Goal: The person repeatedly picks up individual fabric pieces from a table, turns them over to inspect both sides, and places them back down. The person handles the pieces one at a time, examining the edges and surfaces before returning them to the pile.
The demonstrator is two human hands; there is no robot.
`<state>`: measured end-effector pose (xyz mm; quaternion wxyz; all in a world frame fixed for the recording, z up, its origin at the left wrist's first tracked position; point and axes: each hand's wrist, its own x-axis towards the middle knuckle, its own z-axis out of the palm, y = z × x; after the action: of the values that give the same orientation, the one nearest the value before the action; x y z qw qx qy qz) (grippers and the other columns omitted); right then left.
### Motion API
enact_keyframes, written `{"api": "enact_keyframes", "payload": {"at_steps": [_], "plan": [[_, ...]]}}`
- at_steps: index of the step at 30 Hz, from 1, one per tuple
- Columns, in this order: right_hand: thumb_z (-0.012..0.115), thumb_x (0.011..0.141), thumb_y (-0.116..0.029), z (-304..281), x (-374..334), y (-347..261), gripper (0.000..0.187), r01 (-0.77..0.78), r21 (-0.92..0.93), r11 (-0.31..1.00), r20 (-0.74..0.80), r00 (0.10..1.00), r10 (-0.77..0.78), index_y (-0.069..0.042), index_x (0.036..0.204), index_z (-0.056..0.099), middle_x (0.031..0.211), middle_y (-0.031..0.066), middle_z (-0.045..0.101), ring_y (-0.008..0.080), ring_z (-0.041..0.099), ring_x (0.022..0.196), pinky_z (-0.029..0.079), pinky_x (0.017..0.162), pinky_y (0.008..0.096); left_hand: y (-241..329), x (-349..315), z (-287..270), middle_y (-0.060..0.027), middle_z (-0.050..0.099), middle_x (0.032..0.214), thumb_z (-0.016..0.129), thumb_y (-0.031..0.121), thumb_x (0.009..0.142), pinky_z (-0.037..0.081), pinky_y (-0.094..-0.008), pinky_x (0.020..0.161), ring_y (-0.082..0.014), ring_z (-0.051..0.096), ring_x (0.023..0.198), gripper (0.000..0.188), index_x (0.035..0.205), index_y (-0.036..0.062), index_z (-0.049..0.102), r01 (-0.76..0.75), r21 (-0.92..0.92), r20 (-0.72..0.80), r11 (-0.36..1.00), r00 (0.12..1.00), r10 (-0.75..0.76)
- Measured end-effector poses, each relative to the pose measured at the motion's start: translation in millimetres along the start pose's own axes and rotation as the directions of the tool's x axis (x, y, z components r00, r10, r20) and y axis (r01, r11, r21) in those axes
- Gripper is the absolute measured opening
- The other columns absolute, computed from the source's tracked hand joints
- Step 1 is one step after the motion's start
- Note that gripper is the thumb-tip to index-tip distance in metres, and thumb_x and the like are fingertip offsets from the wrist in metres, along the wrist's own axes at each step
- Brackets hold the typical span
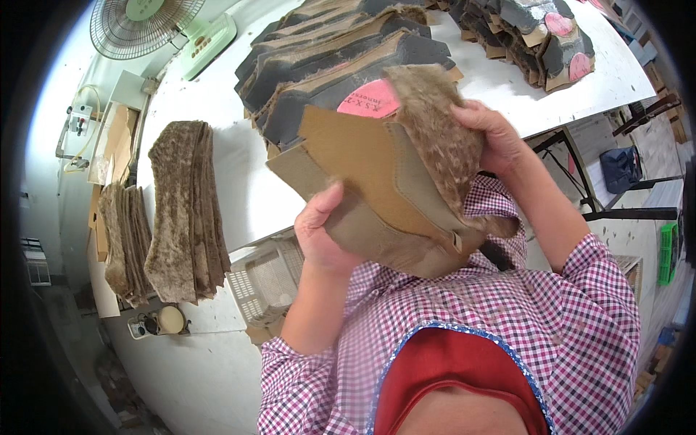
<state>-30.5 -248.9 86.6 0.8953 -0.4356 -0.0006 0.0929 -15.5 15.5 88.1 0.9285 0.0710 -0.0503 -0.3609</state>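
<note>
Both my hands hold a stitched piece of tan and olive-brown material with brown speckled fur (441, 123), raised in front of my chest at the table's near edge. My left hand (322, 228) grips the smooth olive part, thumb on top and fingers hidden beneath. At the upper right, my right hand (493, 134) pinches the furry flap, which is folded back from the smooth tan panel (362, 163). A seam runs along the tan panel. Behind its top edge shows a pink rounded label (371, 99) with writing; whether it is attached to the piece I cannot tell.
Stacked dark-backed furry pieces (341, 61) lie behind the held piece, with another pile (533, 40) at the far right. Brown fur pieces (181, 210) are stacked at left. A fan (145, 22) stands at the back left. A plastic crate (268, 279) sits below the white table (246, 181).
</note>
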Motion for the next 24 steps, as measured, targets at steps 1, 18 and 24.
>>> {"api": "enact_keyframes", "payload": {"at_steps": [1,18,24], "plan": [[0.063,0.092,-0.021,2,-2,-4,0.033,0.034,-0.063,0.997,-0.105,0.994,-0.040,0.002,0.116,0.062,0.107,0.0111,0.069,0.0199,0.068,0.093,0.054,0.087,0.0344,1,-2,-2,-0.0199,0.056,0.130,0.051,0.015,0.090,0.043,-0.0511,0.103,-0.0365,0.057,0.117,0.049,0.135,-0.0026,0.046,0.001,0.014,-0.013,1.000,1.000,0.000],[0.070,0.086,-0.010,48,-32,9,0.022,0.253,-0.918,0.306,0.024,0.804,-0.594,0.002,0.104,0.064,0.094,0.0100,0.066,0.0155,0.064,0.081,0.052,0.071,0.0279,-12,-7,10,-0.0163,0.054,0.134,0.049,0.016,0.092,0.041,-0.0526,0.104,-0.0347,0.053,0.121,0.045,0.135,0.0024,0.047,-0.108,0.000,-0.093,0.994,0.990,0.107],[0.074,0.080,-0.007,83,-60,11,0.022,0.373,-0.926,0.056,0.268,0.755,-0.598,0.000,0.098,0.063,0.085,0.0102,0.063,0.0218,0.065,0.075,0.054,0.066,0.0292,-16,-5,13,-0.0172,0.049,0.139,0.046,0.017,0.092,0.038,-0.0537,0.107,-0.0353,0.049,0.126,0.050,0.139,0.0021,0.040,-0.106,-0.013,-0.008,0.994,0.994,0.106]]}}
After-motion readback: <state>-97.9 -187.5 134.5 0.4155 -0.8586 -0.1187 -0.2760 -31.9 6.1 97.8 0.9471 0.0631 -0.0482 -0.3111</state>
